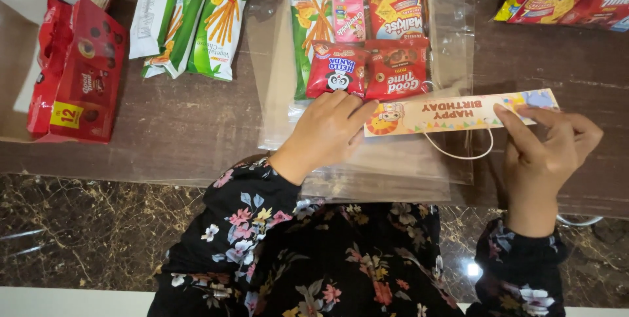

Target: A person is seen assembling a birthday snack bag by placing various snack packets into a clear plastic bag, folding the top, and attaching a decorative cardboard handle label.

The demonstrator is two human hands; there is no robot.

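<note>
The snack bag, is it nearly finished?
Nearly. Five snack packets already sit inside the clear bag. The left hand presses the bag flat while the right hand holds the paper banner across it. The banner doesn't look fastened yet.

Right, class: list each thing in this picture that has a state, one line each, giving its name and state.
Clear plastic bag: flat on the table, holding snack packets.
Snack packets in bag: laid side by side, sealed.
Paper banner strip: laid across the bag's lower edge, held at both ends.
Left hand: pressing flat on the bag and strip.
Right hand: pinching the strip's end.
Red cookie box: lying on its side.
</note>
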